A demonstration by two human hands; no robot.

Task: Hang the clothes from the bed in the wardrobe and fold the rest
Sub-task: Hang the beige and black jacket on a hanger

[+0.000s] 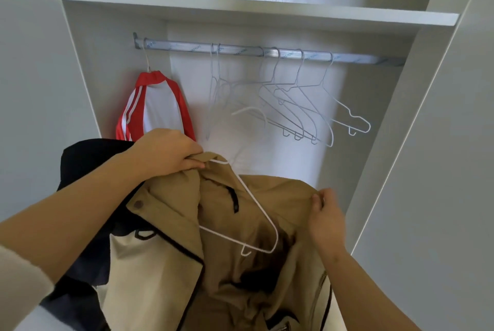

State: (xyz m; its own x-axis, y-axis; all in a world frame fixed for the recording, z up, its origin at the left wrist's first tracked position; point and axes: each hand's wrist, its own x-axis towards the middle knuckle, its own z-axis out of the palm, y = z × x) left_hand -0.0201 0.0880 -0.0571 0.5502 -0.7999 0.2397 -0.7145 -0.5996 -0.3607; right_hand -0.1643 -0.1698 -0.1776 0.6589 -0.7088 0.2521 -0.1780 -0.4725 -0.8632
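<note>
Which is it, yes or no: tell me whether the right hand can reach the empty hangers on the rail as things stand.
Probably not yet. The right hand is pinching the tan jacket's shoulder, so it is occupied. The path itself looks open: nothing stands between it and the empty hangers on the rail above.

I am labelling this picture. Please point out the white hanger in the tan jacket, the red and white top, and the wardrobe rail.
white hanger [263, 219]: head view, its sloping arm.
red and white top [157, 108]: head view, white chest.
wardrobe rail [240, 50]: head view, bare middle.
</note>
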